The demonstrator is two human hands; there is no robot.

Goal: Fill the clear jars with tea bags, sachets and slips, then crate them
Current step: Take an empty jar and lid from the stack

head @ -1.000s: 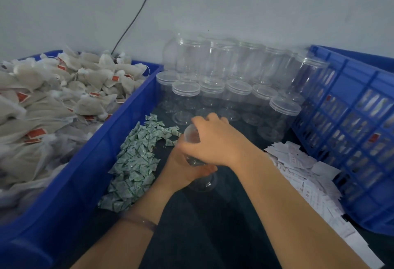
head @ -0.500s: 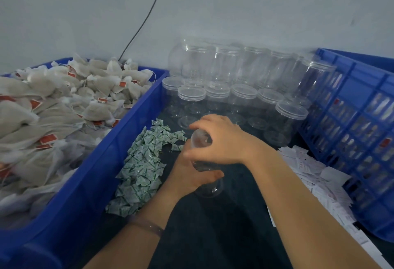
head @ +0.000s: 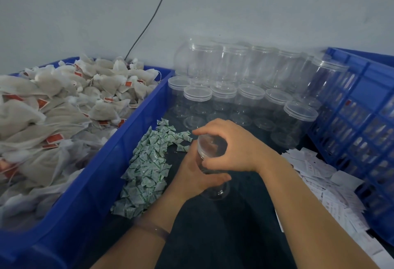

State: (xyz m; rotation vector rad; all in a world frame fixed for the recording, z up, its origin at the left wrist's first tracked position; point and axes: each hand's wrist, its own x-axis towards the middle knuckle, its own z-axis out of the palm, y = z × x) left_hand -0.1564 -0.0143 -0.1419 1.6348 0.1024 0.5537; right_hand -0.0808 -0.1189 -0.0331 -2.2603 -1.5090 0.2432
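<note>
Pale grey wall with a thin black cable running down it backs a dark, matte desk. Compared with a second ago, the whole scene sits slightly lower and further right in my view, and both hands stay on the same jar. The right hand has rolled a little, so more of the jar's clear round top now shows under its arched fingers.

The jar stands on the desk at the centre. The left hand is wrapped round its smooth body, and the right hand is curled over the capped top, thumb tucked below the rim. A thin translucent band circles the left wrist.

To the left, a glossy blue plastic bin is heaped with soft, crinkled tea bags, off-white mesh with strings and small red tags. Beside it on the desk lies a strip of small pillow-shaped sachets, white with green print. Behind the hands, lidded cylindrical empty jars are stacked in two tiers against the wall. On the right, flat white paper slips are spread in a loose pile against a blue lattice-walled crate.
</note>
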